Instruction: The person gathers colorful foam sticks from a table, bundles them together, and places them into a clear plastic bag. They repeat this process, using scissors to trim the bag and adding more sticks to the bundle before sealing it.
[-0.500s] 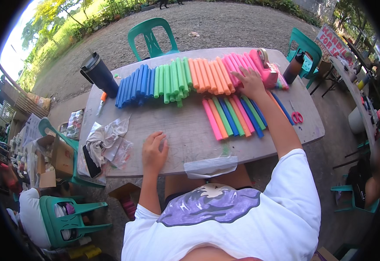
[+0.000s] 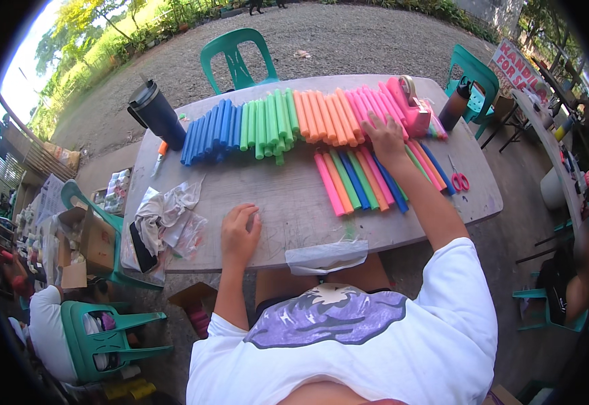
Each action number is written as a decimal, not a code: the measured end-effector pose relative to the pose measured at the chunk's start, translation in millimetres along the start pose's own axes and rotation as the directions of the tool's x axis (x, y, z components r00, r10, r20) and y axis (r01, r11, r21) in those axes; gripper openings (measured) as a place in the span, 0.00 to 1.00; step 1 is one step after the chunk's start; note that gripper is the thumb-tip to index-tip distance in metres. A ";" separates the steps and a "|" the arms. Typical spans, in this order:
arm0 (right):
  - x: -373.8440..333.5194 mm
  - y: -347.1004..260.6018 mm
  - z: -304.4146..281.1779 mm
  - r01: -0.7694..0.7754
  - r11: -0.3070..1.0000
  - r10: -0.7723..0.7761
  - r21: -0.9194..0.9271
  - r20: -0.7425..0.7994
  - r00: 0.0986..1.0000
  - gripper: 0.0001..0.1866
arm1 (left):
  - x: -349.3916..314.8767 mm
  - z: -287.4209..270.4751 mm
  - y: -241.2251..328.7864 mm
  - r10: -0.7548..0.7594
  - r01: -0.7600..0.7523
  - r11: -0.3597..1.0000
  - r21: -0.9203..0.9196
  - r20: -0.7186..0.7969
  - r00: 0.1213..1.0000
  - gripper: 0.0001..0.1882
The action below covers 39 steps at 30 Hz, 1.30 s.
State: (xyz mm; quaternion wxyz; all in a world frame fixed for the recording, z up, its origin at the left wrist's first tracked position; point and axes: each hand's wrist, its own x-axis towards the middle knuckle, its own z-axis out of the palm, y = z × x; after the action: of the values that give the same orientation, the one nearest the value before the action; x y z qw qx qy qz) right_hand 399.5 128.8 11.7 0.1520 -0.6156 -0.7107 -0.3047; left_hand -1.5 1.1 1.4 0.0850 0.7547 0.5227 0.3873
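Note:
My right hand [image 2: 386, 140] reaches over the near ends of the pink candles [image 2: 379, 100], fingers apart and resting on them. I cannot see under its palm. Left of these, groups of orange candles [image 2: 326, 116], green candles [image 2: 267, 125] and blue candles [image 2: 210, 133] lie side by side. Closer to me is a mixed-colour row of candles [image 2: 355, 181], its middle partly hidden by my right forearm. My left hand [image 2: 242, 229] lies palm down on the table [image 2: 274, 192], holding nothing, its fingers loosely bent.
A pink tape dispenser [image 2: 416, 120] stands beyond my right hand, near a dark bottle [image 2: 455, 106]. Scissors [image 2: 460, 181] lie at the right. To the left are a dark blue tumbler [image 2: 157, 115], an orange-handled knife [image 2: 160, 159] and white cloth [image 2: 163, 214]. Green chairs [image 2: 240, 57] surround the table.
My right hand has drawn slightly nearer to me over the pink candles' near ends, and its forearm has shifted left, showing more of the mixed row's right end. My left hand stays put.

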 end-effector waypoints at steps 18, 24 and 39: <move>-1.0 -2.6 -44.4 -0.167 0.822 0.222 0.544 -0.037 0.974 0.10 | 0.7 4.6 12.0 0.010 -0.007 0.984 -0.177 0.014 1.000 0.07; -15.3 0.5 -94.1 -0.203 0.524 0.407 0.827 -0.034 0.913 0.14 | 13.1 56.6 69.4 -0.030 0.359 0.485 -0.798 0.395 0.918 0.16; 3.5 -70.7 -136.7 -0.137 0.444 -0.028 0.885 0.167 0.986 0.18 | 33.4 17.3 60.8 -0.427 0.108 0.459 -0.882 -0.113 0.897 0.26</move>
State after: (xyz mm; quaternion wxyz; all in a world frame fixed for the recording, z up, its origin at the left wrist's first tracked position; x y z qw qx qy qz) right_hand 308.7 42.8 101.5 0.4068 -0.4877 -0.7536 0.1693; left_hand 59.2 7.8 38.5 0.4222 0.4452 0.3809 0.6917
